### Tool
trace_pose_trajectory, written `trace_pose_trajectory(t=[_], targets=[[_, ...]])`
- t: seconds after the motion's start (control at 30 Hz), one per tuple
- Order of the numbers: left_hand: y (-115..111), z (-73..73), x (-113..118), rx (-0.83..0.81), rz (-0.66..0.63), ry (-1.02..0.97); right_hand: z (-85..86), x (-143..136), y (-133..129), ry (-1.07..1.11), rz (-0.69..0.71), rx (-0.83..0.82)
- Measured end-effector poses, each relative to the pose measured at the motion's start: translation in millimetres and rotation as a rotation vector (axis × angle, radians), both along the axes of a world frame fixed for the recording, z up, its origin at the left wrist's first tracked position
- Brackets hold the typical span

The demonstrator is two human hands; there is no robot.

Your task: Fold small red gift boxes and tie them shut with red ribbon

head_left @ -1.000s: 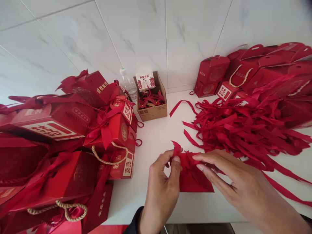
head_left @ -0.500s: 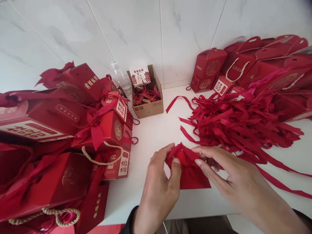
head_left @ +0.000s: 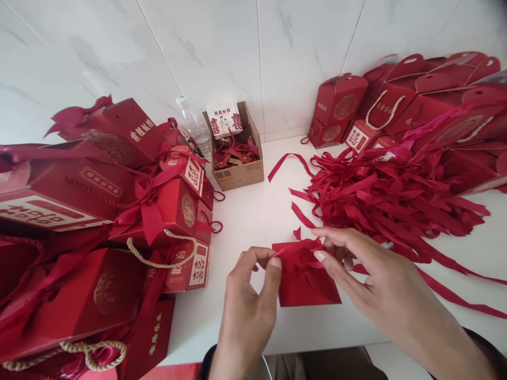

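A small red gift box (head_left: 307,290) with folded top flaps sits on the white table in front of me. A red ribbon (head_left: 297,248) runs across its top. My left hand (head_left: 253,290) pinches the ribbon between thumb and forefinger at the box's left side. On the right, my right hand (head_left: 360,269) pinches the same ribbon near the box's upper right corner. The ribbon is stretched between both hands; its crossing on the box top is partly hidden. A short ribbon tail points away beyond the box.
A heap of red ribbons (head_left: 388,195) lies to the right. Finished-looking red boxes (head_left: 166,211) with bows and rope handles are stacked at left; more red boxes (head_left: 340,105) stand back right. A cardboard box (head_left: 240,177) and a clear bottle (head_left: 194,126) are by the wall.
My left hand has moved left and slightly down, drawing the ribbon from a loose bunch into a taut strip. More of the box top shows. My right hand stays almost in place.
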State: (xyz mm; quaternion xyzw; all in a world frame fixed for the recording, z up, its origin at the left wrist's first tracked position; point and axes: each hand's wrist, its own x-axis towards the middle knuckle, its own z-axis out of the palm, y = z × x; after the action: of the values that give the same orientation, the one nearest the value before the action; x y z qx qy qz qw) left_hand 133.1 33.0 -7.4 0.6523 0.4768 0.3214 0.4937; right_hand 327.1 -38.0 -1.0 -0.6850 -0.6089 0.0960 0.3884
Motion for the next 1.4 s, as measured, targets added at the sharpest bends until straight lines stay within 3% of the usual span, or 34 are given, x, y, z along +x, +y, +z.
trace_pose_trajectory(t=[0.17, 0.33, 0.53, 0.77, 0.93, 1.13, 1.27, 1.4], targets=[[-9.2, -14.8, 2.4, -0.195, 0.223, -0.311, -9.4, 4.2, -13.4, 0.058, -0.093, -0.135], [-16.2, -24.7, 10.2, -0.441, 0.393, -0.664, -16.7, -2.2, -16.0, 0.075, -0.066, -0.089], [-18.6, -26.7, 14.1, -0.529, 0.581, -0.808, -17.7, -4.4, -17.9, 0.153, -0.091, -0.099], [-28.2, -26.2, 12.8, -0.354, 0.441, -0.597, -16.7, -4.9, -23.8, 0.099, -0.121, -0.105], [-37.1, -19.8, 17.0, -0.303, 0.305, -0.419, -12.0, -7.5, -28.7, -0.146, -0.208, 0.013], [-38.6, -23.3, 18.4, -0.056, 0.26, -0.222, -6.0, -24.0, -24.7, -0.06, 0.057, -0.081], [-37.4, -26.9, 19.4, 0.021, 0.205, -0.198, -13.4, -31.3, -19.1, -0.093, 0.027, -0.113], [-40.3, -24.8, 23.9, 0.025, 0.264, -0.205, -17.1, -32.2, -13.8, -0.162, 0.02, -0.098]])
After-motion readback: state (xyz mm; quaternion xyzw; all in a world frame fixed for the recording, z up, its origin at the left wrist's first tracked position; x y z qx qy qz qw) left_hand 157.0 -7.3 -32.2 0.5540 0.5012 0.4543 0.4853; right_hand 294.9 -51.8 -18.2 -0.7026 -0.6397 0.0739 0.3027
